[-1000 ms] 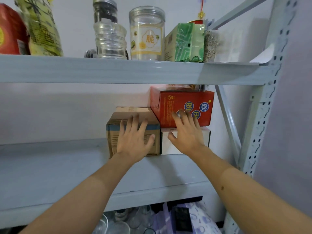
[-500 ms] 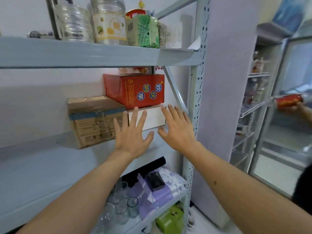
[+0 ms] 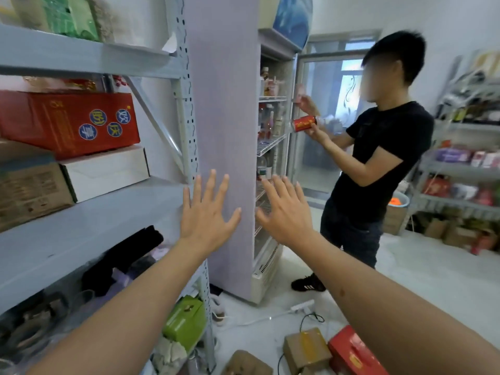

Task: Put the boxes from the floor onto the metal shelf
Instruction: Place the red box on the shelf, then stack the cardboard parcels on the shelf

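Boxes remaining on the floor, lower right of frame.
Brown box (image 3: 307,350) and red box (image 3: 354,353) await you; your left hand (image 3: 207,215) and right hand (image 3: 286,212), fingers spread, hold nothing. Stooping, you may snag the cable (image 3: 311,319).

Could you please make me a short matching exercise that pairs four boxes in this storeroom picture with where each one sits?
Things:
1. red box with blue circles
2. white box
3. green box
4. red box with a handle

Places:
A. bottom level of the metal shelf, by its post
B. on the floor, bottom right
C. on the shelf, directly under another box
D. on top of the white box

Pairs: 1-D, 2-C, 3-A, 4-B
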